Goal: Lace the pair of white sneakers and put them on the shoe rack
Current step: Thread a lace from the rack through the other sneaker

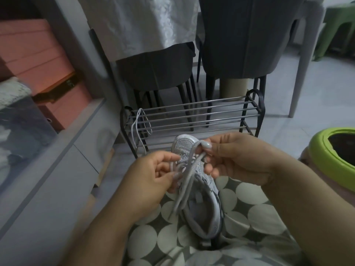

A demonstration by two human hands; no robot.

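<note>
One white sneaker [203,208] lies on my lap, toe pointing away toward the shoe rack [192,116]. My right hand [236,160] pinches a loop of the shoelace [189,179] above the toe. My left hand [153,175] grips laces on the shoe's left side, over the eyelets. Loose lace ends hang down across the tongue. A second white lace [137,127] hangs over the rack's left end. The other sneaker is not in view.
The low metal rack stands on the tiled floor just beyond my knees. Two dark chairs [230,45] and a table with a white cloth [142,22] stand behind it. A grey cabinet [63,154] and pink boxes [38,60] are at left. A green-rimmed stool [330,156] sits at right.
</note>
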